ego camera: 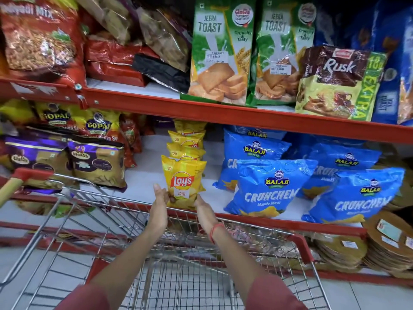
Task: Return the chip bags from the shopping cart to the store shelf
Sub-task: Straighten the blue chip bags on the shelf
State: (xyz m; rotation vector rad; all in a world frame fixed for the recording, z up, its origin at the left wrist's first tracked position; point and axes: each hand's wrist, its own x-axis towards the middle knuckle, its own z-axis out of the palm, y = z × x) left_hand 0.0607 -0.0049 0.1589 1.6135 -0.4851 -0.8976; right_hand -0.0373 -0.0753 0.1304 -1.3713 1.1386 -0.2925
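your left hand (161,198) and right hand (200,203) meet at the centre of the frame, pressed against the two lower sides of a yellow lay's bag (183,180) — the left fingers lie flat and straight along its edge, the right ones curl around the lower right corner, so the bag is clamped between both hands. the bag stands upright, long axis vertical, top seam up, its front facing you; you can read "lay's", "classic salted" below the logo, and "20" near the upper left corner. it sits at the front edge of the middle shelf (245,217), first in a row of matching yellow bags (186,142) running back into the shelf. just right of it in the frame stand blue balaji bags (268,189) marked "crunchem masala masti". in the upper centre, green packs (220,52) read "jeera toast, crunchy & tasty"; a brown pack (337,83) right of them reads "rusk". at left, yellow packs (96,126) say "gopal". the wire shopping cart (178,265) fills the bottom of the frame under your forearms.
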